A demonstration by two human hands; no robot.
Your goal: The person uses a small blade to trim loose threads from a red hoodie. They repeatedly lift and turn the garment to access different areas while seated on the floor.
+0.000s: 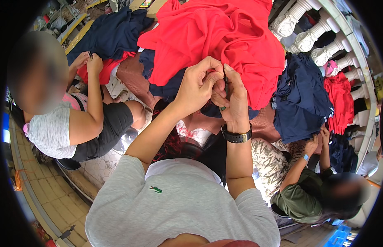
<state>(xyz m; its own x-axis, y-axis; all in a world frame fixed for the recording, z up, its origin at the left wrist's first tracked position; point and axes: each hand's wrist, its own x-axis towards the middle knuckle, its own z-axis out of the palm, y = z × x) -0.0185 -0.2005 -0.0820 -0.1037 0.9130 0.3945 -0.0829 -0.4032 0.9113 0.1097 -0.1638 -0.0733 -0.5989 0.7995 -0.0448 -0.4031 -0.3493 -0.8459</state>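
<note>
My left hand (201, 85) and my right hand (234, 96) meet in front of my chest. Both have their fingers closed in a pinch, thumb tips close together. A small dark sliver shows between them, too little to name. At the base of a right-hand finger there is a small green spot. A dark watch (236, 134) circles my right wrist. Just beyond my fingers lies a big heap of red cloth (199, 41), some of it hanging down behind the right hand. Dark navy cloth (168, 88) shows under the red.
Brown covering (135, 78) drapes the work surface. At left, a person in grey (55, 131) pinches something small near navy cloth (111, 35). At right, a person in dark green (300, 197) handles a navy garment pile (300, 99). White balusters (306, 41) line the right side.
</note>
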